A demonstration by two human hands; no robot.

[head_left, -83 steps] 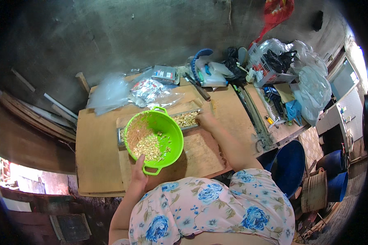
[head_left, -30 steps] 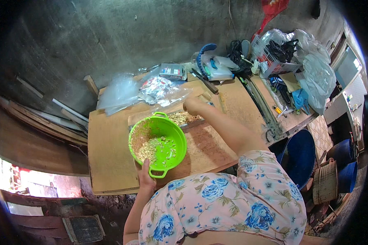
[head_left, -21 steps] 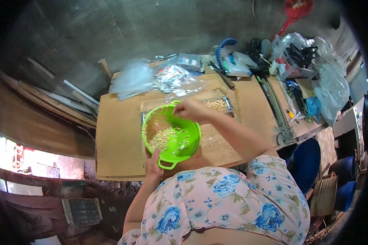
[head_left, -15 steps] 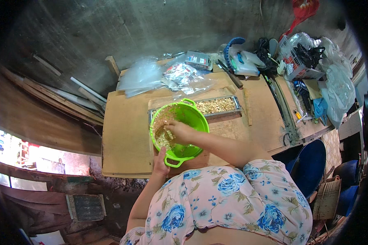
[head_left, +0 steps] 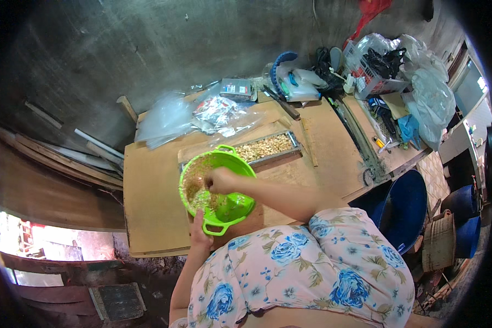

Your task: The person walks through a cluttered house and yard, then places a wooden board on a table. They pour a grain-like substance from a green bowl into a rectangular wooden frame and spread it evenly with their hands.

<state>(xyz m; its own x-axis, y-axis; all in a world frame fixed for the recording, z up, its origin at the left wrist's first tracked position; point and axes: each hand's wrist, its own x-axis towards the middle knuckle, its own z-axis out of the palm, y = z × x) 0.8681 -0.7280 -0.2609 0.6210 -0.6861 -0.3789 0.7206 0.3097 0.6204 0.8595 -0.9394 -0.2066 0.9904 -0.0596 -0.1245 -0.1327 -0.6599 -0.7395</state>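
A bright green plastic bowl (head_left: pixel 236 205) with two handles is tilted toward me over the near part of the board-topped table. My left hand (head_left: pixel 199 229) grips its near left rim, thumb along the outside. Inside the bowl, my right hand (head_left: pixel 220 180) is curled closed against a pale, lumpy, nut-like mixture (head_left: pixel 195 192) that clings to the left wall. Its fingertips are hidden, so what it grasps cannot be made out. Just behind the bowl lies a long, shallow metal-edged frame (head_left: pixel 276 155) filled with similar golden pieces (head_left: pixel 265 146); the bowl covers its left end.
Clear plastic sheets (head_left: pixel 167 120) and a grey box (head_left: pixel 236 88) lie at the table's back. A wooden strip (head_left: pixel 308 142) lies right of the frame. Farther right stand a grey crate (head_left: pixel 380 85) with plastic bags and a yellow-handled tool (head_left: pixel 379 142). Blue tubs (head_left: pixel 410 208) stand beside the table.
The view has shifted, so the table and everything on it appear farther left. My right hand has moved slightly within the bowl, its fingers more curled; my left hand keeps its hold.
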